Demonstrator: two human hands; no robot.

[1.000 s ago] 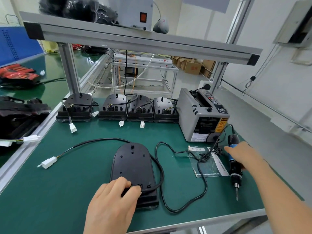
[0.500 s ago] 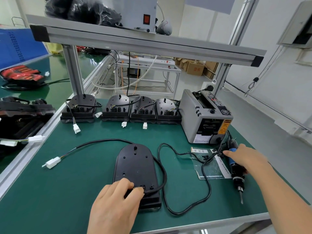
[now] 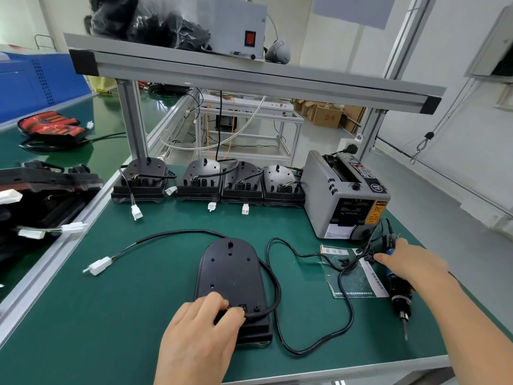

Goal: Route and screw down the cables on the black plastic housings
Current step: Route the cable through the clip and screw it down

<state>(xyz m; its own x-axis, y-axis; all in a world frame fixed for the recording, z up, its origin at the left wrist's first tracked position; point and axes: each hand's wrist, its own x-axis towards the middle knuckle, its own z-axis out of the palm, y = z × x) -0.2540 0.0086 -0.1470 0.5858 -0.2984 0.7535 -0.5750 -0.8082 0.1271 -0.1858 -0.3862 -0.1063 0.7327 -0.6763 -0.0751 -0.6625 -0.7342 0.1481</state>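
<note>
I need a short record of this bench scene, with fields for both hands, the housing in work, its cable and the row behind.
left hand: left hand pinches the black cable at the near end of the flat black plastic housing
right hand: right hand grips the blue-and-black electric screwdriver, which lies on the green mat
cable end: white plastic connector, loose on the mat, left of the housing
back row: four similar black housings beside the grey tape dispenser
</note>
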